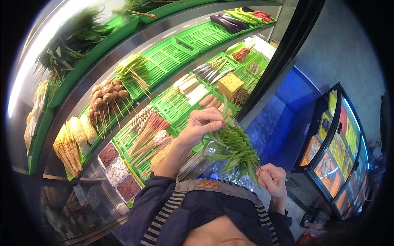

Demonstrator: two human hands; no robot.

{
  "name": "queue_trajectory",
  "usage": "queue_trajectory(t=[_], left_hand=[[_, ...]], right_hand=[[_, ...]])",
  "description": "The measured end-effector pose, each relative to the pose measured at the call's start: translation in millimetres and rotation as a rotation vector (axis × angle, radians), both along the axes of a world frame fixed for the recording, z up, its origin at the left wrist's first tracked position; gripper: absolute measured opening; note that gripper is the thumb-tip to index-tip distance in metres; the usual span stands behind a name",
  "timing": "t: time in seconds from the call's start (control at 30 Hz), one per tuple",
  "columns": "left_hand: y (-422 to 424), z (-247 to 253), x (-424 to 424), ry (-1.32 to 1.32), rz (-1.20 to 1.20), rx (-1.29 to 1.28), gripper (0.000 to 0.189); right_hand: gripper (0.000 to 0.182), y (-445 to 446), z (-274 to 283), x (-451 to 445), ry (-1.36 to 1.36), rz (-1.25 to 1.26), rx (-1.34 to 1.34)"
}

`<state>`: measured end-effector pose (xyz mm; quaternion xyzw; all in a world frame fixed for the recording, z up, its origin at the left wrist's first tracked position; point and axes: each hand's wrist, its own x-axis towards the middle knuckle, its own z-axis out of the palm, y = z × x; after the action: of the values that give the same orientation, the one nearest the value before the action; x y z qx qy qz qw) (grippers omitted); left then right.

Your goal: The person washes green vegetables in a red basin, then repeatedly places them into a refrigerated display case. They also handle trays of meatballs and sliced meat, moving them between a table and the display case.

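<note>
A bunch of leafy greens on thin skewers (235, 143) is held between my two hands, in front of the display shelves. The fingers of my left hand (204, 124) pinch the greens at their upper end. My right hand (272, 180) grips the skewer ends at the lower right. Behind my left hand lie sausages (211, 101) on a green tray. A block of yellow tofu-like squares (230, 83) stands just above the bunch.
Green slotted trays (167, 66) line the steel shelves, with skewered mushrooms (107, 93), corn (78, 132), eggplants (226, 24) and more leafy greens (69, 40). White-rimmed tubs of diced food (118, 171) sit at the lower left. A lit display case (332, 150) stands to the right, beyond a dark door frame (271, 61).
</note>
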<state>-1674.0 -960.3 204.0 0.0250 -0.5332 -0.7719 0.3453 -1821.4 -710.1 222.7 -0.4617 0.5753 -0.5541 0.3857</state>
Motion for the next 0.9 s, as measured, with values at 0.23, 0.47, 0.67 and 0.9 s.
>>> queue_trajectory(t=[0.23,0.47,0.67,0.9], left_hand=[[-6.1,-1.0,1.8,0.032,0.000,-0.201,0.014],[-4.2,10.5,2.3,0.054,-0.049,-0.257,0.013],[-0.6,18.5,-2.8,0.046,-0.146,-0.373,0.013],[-8.2,2.5,-17.6,0.005,-0.114,-0.315,0.020]], right_hand=[[0.019,5.9,-0.1,-2.7,0.009,0.033,0.000],[0.011,16.6,0.8,-2.0,-0.153,0.064,0.043],[0.011,19.3,5.2,7.0,-0.127,0.041,0.037],[0.012,31.0,3.5,14.1,-0.083,-0.088,0.035]])
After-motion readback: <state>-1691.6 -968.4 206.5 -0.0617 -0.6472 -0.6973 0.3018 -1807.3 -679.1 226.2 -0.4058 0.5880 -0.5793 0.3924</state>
